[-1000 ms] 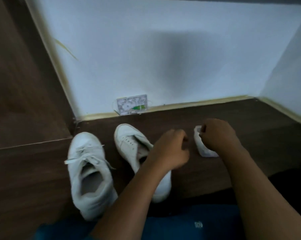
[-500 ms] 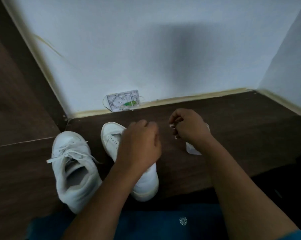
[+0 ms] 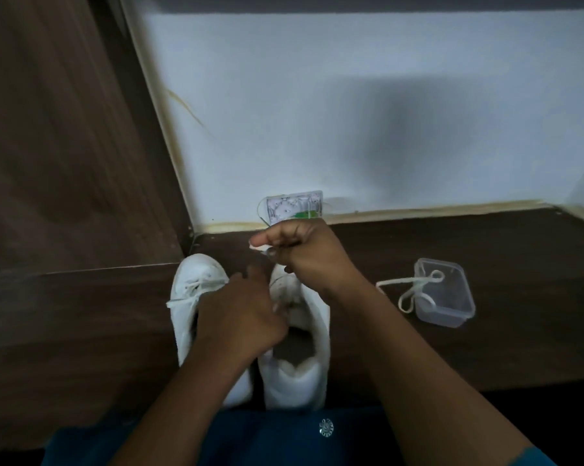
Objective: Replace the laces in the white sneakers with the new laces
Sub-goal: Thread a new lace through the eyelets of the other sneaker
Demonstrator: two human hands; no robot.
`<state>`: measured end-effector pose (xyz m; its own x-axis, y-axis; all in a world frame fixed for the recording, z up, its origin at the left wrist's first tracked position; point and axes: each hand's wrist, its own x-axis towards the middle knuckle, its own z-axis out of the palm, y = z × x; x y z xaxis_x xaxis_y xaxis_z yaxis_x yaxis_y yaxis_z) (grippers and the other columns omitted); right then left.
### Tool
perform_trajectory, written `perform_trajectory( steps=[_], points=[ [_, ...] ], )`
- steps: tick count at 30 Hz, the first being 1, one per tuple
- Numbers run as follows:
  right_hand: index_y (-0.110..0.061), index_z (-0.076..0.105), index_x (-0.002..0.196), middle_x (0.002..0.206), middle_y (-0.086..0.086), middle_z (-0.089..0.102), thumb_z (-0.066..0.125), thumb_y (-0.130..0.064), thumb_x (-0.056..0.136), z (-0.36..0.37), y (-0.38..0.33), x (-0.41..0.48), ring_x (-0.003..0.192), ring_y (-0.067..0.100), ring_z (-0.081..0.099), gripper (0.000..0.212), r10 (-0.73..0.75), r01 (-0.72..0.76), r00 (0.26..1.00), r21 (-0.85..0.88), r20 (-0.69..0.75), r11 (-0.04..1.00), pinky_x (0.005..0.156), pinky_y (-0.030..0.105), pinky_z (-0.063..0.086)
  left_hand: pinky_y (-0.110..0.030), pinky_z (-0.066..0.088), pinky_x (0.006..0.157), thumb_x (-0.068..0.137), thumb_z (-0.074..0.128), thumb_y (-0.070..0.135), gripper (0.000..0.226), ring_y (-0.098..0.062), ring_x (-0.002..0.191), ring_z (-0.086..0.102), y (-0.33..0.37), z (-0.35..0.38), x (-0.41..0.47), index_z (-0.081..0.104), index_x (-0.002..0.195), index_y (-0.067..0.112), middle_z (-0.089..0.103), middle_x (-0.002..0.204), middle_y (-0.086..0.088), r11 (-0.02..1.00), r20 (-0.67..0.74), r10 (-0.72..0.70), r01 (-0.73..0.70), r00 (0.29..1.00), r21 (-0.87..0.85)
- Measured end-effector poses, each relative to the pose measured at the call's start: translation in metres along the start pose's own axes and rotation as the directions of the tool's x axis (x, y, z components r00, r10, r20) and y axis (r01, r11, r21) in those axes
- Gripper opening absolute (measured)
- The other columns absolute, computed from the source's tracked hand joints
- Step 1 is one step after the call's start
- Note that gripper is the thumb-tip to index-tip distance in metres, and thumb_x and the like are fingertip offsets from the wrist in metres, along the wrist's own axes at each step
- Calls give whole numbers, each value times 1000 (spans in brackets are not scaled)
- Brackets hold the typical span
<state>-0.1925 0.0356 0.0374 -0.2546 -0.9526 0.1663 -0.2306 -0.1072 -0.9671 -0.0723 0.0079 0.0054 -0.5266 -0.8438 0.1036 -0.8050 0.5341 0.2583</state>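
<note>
Grip (head view): the right hand (image 3: 305,257) pinches a white lace end (image 3: 259,246) between thumb and forefinger. It is a narrow, closed pinch with the other fingers curled in, and the tip comes out at the left of the fingers.
Left hand: the left hand (image 3: 240,317) lies just below the grip, over the eyelet part of the open sneaker, with the fingers bent down onto it. They hide what is under them, so I cannot tell if they hold something.
Open sneaker: the white open sneaker (image 3: 304,375) stands under the grip and reaches toward the person, toe to the wall, its dark inside showing.
Laced sneaker: the laced sneaker (image 3: 189,297) stands just beside the open one, lower left of the grip, with a white lace crossing its front.
Loose lace: a loose lace (image 3: 417,283) lies to the right of the grip, part on the floor and part over the rim of the box.
Box: a clear plastic box (image 3: 458,311) sits on the floor, well to the right of the grip.
Card: a small printed card (image 3: 294,206) with a green mark leans at the foot of the white wall (image 3: 351,95), just behind the grip.
Floor: the dark wooden floor (image 3: 502,250) runs under everything.
Cloth: blue cloth (image 3: 267,438) is nearest the person, with a small silver ornament (image 3: 325,431) on it.
</note>
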Motion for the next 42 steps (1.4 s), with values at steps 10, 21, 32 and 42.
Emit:
perform_trajectory(
  steps=[10,21,32,42],
  points=[
    [-12,62,77,64,6,66,65,15,75,0,-8,13,56,10,61,27,9,-9,1000,-151,-5,988,56,20,50,-34,49,86,88,57,9,17,-16,93,63,-30,-15,47,60,101,20,65,98,-4,256,-43,164,-84,986,-963],
    [-14,66,71,80,11,72,72,13,69,-16,-1,14,80,25,70,27,-82,37,977,-218,-198,975,81,44,57,-36,44,74,87,56,5,35,-14,51,55,-44,-31,62,65,54,12,58,60,-8,225,89,75,70,993,-972],
    [-20,56,70,69,5,64,75,-2,70,-6,22,24,62,17,61,26,-46,-71,973,-481,-228,874,60,30,52,-21,33,45,92,58,17,24,-14,45,41,-28,-12,82,57,68,14,55,47,6,638,259,221,61,940,-767],
    [-2,71,75,65,10,70,71,-28,75,-20,37,20,60,20,69,26,366,-366,919,-668,-148,648,60,28,56,-31,51,70,80,69,5,20,-11,68,62,-9,3,107,69,71,22,68,71,6,825,271,275,-81,922,-560]
  ],
)
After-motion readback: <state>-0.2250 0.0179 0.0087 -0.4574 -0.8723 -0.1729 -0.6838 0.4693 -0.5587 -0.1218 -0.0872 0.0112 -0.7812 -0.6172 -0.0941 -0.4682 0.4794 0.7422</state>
